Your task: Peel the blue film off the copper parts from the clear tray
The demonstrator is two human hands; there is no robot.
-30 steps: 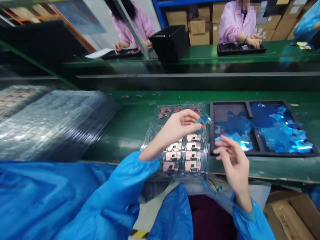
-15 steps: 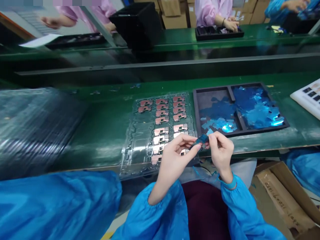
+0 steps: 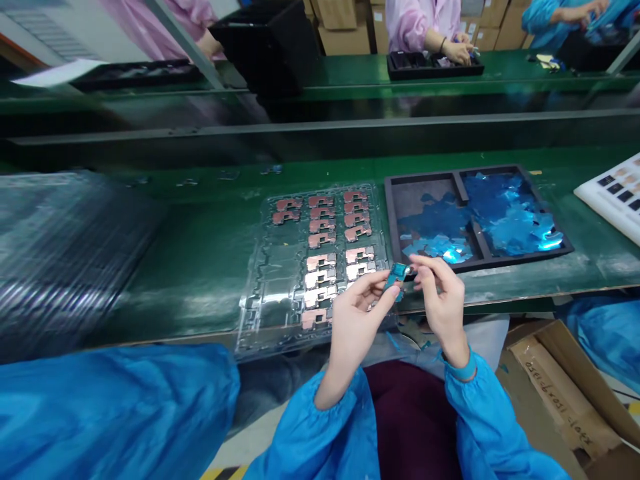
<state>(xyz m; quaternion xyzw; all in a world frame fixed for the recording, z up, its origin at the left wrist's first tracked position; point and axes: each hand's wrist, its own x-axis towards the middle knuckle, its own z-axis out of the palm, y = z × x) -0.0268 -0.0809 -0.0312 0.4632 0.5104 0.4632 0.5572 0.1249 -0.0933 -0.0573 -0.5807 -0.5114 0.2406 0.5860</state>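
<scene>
My left hand (image 3: 357, 320) and my right hand (image 3: 439, 299) meet over the near edge of the green bench (image 3: 190, 280). Between their fingertips is a small piece with shiny blue film (image 3: 397, 277), pinched by both hands. Under my left hand lies a clear plastic blister tray (image 3: 280, 270) with several copper-coloured metal parts in its pockets. Beyond my right hand stands a black divided tray (image 3: 395, 220), holding loose scraps of blue film in both compartments.
A stack of clear trays (image 3: 70, 260) lies to the left. A white card with dark squares (image 3: 613, 197) sits at the right. An open cardboard box (image 3: 565, 393) is below the bench. Across a divider, a person in a pink coat (image 3: 425, 20) handles a black tray.
My right hand has moved from open beside the black tray to pinching the blue piece, now held by both hands. The view has swung, shifting the trays left and upward.
</scene>
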